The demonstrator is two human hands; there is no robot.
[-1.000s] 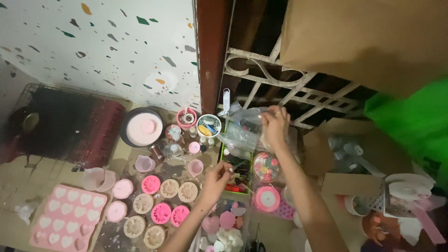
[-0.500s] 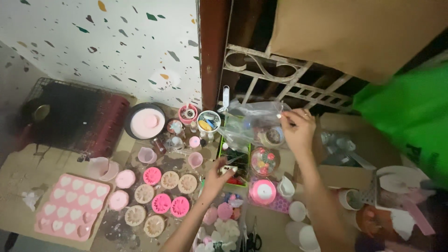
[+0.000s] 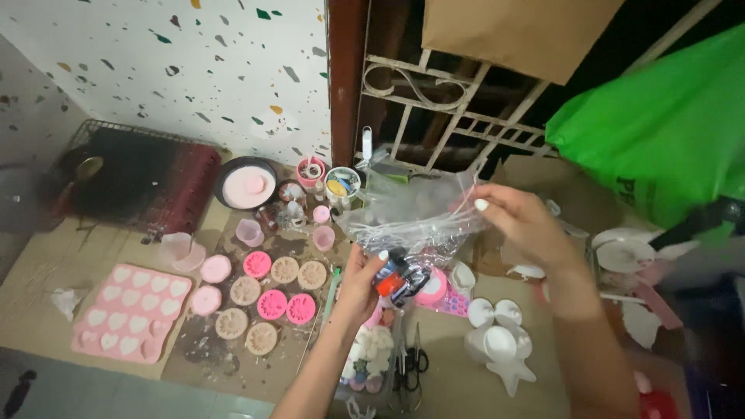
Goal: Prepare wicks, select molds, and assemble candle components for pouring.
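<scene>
Green plastic sheet: upper right, beside the white metal grille.
Counter: cardboard-covered, crowded with moulds.
Pink heart mould tray: lower left.
Clear plastic bag: held up above the counter between both hands.
Right hand: pinches the bag's upper edge.
Left hand: closed on small red and black bottles just under the bag.
Round flower moulds: pink and cream, clustered left of the left hand.
Scissors: below.
</scene>
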